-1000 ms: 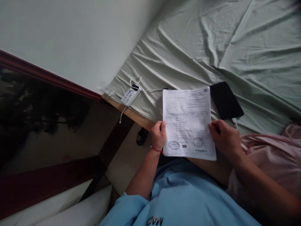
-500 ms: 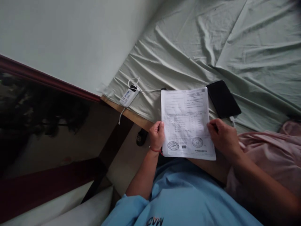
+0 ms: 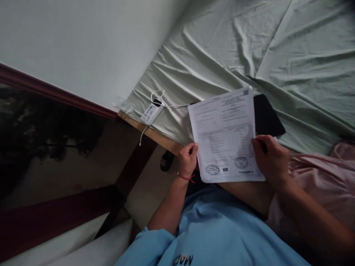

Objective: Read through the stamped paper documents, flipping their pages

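A printed sheet of paper point(image 3: 227, 147) with a table of text, two round ink stamps and a small square code is held up in front of my body. My left hand point(image 3: 188, 159) pinches its left edge; a red string bracelet circles that wrist. On the opposite edge, my right hand point(image 3: 271, 159) grips the paper between thumb and curled fingers. Behind the sheet's right side lies a black smartphone point(image 3: 268, 117), partly covered by the paper.
A white adapter box point(image 3: 151, 113) with a thin white cable lies at the corner of the bed, on a wrinkled pale green sheet point(image 3: 216, 59). Pink cloth point(image 3: 321, 181) is bunched at the right. A dark shoe point(image 3: 166, 161) shows below the wooden bed edge point(image 3: 163, 137).
The paper has tilted counterclockwise and shifted a little right, its upper right corner rising and covering more of the phone. Both hands moved slightly right with it, still gripping its edges.
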{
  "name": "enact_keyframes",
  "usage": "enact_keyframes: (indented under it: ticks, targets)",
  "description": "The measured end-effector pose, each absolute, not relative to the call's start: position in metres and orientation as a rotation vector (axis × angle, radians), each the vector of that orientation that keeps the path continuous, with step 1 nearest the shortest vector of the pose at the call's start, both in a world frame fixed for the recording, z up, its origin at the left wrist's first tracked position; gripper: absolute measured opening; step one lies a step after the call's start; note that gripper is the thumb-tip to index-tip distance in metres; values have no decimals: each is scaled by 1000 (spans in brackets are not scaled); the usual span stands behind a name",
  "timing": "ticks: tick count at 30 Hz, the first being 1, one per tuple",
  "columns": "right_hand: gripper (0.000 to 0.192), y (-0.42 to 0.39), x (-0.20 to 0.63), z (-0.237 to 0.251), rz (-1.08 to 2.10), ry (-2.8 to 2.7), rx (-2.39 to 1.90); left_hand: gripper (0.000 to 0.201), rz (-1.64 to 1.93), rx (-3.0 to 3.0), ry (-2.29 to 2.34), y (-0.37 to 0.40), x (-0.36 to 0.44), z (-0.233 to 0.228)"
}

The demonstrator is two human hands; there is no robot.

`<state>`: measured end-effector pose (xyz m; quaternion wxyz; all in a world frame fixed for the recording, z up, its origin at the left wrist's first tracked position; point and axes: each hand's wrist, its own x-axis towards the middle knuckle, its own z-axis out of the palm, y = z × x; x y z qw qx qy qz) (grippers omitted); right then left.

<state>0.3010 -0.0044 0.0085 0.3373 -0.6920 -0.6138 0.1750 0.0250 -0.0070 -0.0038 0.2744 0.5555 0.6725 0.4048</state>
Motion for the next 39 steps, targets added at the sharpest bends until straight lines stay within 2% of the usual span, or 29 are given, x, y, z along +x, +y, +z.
enact_keyframes:
  ticks: [4, 8, 16, 19, 25, 34, 39]
  targets:
    - [24, -3, 302, 7, 468, -1637, -1813, 37, 976, 1340, 1653, 5, 15, -3]
    - [23, -4, 301, 5, 476, -1674, -1847, 34, 894, 1439, 1670, 7, 12, 4]
    - [23, -3, 300, 4, 515, -1682, -1867, 35, 1027, 1243, 1658, 4, 16, 1]
    - [21, 0, 302, 6, 606, -1694, -1855, 29, 1109, 1046, 1588, 5, 15, 2]
    - [18, -3, 302, 16, 920, -1717, -1691, 33, 1162, 929, 1555, -3, 4, 5]
    - [26, -7, 300, 18, 1154, -1276, -1593, 28, 1287, 925, 1530, -2, 9, 1]
    - [23, -4, 305, 17, 1081, -1189, -1609, 27, 1114, 1162, 1597, -2, 12, -5]
